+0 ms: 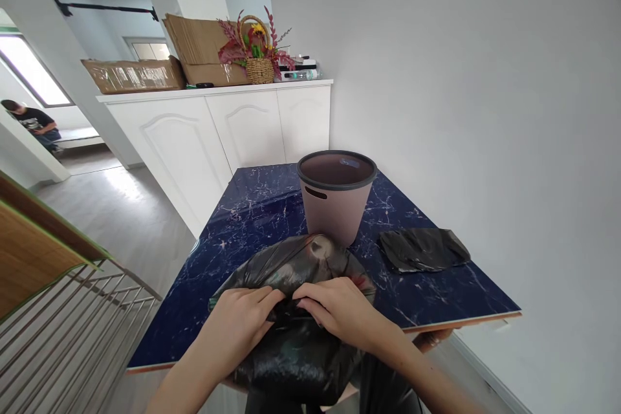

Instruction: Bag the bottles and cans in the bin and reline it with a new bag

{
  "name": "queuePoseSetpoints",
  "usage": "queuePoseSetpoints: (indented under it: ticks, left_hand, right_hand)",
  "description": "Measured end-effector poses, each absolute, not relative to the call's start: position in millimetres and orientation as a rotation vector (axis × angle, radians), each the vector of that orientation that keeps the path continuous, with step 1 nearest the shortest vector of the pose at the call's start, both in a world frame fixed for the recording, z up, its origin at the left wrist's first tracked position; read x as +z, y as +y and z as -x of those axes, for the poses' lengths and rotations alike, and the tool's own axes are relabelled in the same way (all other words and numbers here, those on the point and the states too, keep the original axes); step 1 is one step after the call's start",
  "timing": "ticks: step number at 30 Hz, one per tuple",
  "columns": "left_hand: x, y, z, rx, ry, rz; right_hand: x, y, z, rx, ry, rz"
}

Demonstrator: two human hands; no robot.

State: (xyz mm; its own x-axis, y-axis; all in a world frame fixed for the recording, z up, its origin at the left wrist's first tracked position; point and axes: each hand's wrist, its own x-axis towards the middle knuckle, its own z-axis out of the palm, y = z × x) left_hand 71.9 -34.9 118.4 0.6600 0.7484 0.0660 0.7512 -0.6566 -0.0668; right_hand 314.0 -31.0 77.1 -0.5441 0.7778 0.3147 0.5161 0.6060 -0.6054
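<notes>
A full black garbage bag (pixel 295 356) lies at the near edge of the table, partly hanging over it. Pale and reddish contents show through its thin plastic. My left hand (pixel 247 317) pinches the gathered plastic at the middle of the bag. Close beside it, my right hand (pixel 334 307) grips the same gathered part, fingers curled inward. The exact shape of the plastic between the fingers is hidden. Just behind the bag stands a pinkish trash can (pixel 336 207) with a dark rim, upright. To the right rests a folded stack of black garbage bags (pixel 423 250).
The dark blue marbled table (pixel 252 207) meets the wall on the right. A white cabinet (pixel 179 136) behind carries cardboard boxes (pixel 208 52), a flower basket (pixel 259 70) and a bottle (pixel 303 75). At left is a metal rack (pixel 72 336). A person (pixel 33 121) sits in the far room.
</notes>
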Motion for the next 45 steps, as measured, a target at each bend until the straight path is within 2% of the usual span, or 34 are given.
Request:
queuePoseSetpoints:
  ticks: [8, 26, 30, 36, 40, 45]
  left_hand:
    - [79, -25, -59, -0.416, -1.205, 2.763]
    - [44, -20, -50, -0.698, -1.267, 2.751]
    - [61, -24, -53, -0.836, -1.480, 2.845]
    - [123, -35, -60, -1.150, -1.878, 2.811]
    - [164, -42, -64, -1.199, -1.894, 2.881]
    - [191, -50, -73, -1.251, -1.793, 2.819]
  right_hand:
    - [63, -22, -309, 0.677, -2.183, 1.073]
    - [59, -20, -303, 0.650, -2.192, 1.084]
    - [71, -27, -304, 0.862, -2.068, 1.039]
    - [97, -36, -301, 1.342, -1.712, 0.893]
    - [112, -30, -295, 1.585, -1.418, 0.747]
    - [123, -23, -286, 1.679, -1.044, 0.674]
